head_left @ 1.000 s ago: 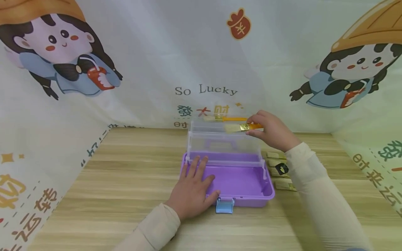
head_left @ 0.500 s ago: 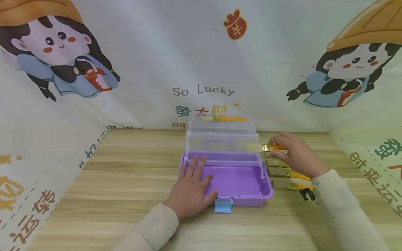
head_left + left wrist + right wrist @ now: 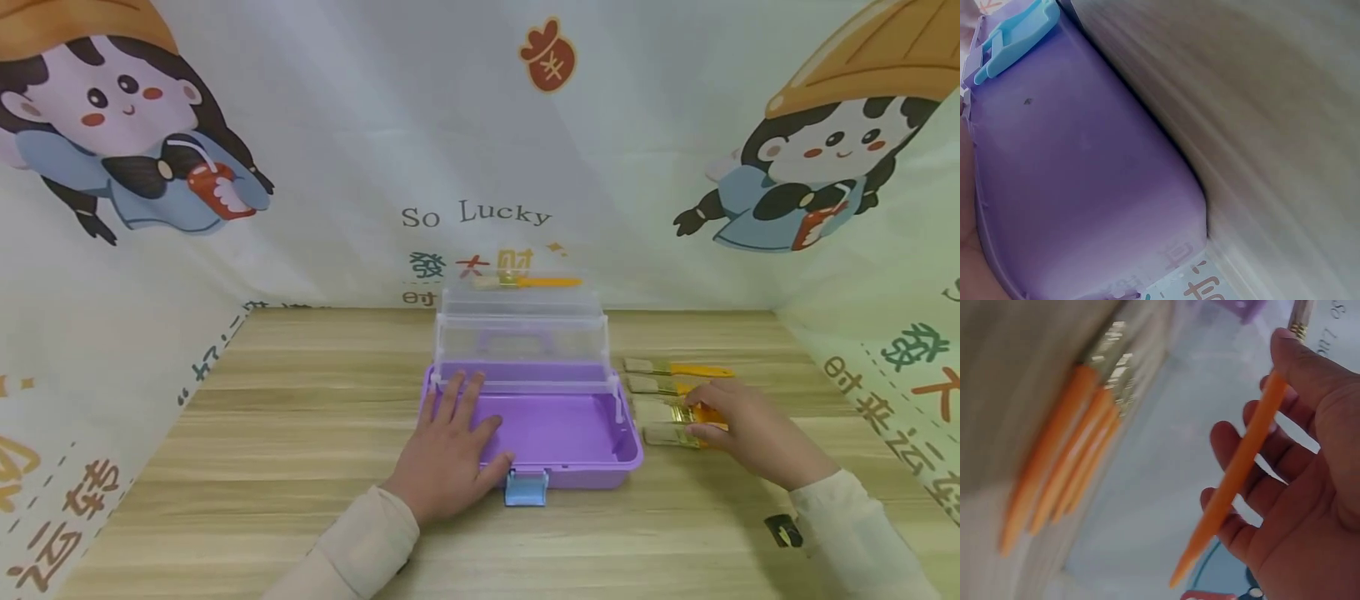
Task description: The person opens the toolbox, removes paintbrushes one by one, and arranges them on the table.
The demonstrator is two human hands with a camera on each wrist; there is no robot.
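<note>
My left hand [image 3: 446,454] lies over the left front of an open purple plastic box [image 3: 592,477], fingers straight and spread. The box has a blue latch [image 3: 527,490] at its front and raised clear tiers [image 3: 525,337] at its back. One paintbrush [image 3: 551,282] lies across the top tier. Right of the box, my right hand [image 3: 753,429] pinches another paintbrush [image 3: 1241,456] by its orange handle near the gold ferrule, bristles toward the box. In the right wrist view this brush is apart from several flat paintbrushes [image 3: 1054,444] on the table.
The wooden table [image 3: 300,400] meets a printed cloth backdrop [image 3: 360,125] behind and at both sides. In the left wrist view, the purple box's front wall [image 3: 1085,156] stands on the tabletop. A small black object [image 3: 783,531] shows beside the right sleeve.
My right hand has carried its paintbrush from over the clear tiers, down and right, to above the brushes on the table. The left hand stays on the box. The view has shifted slightly.
</note>
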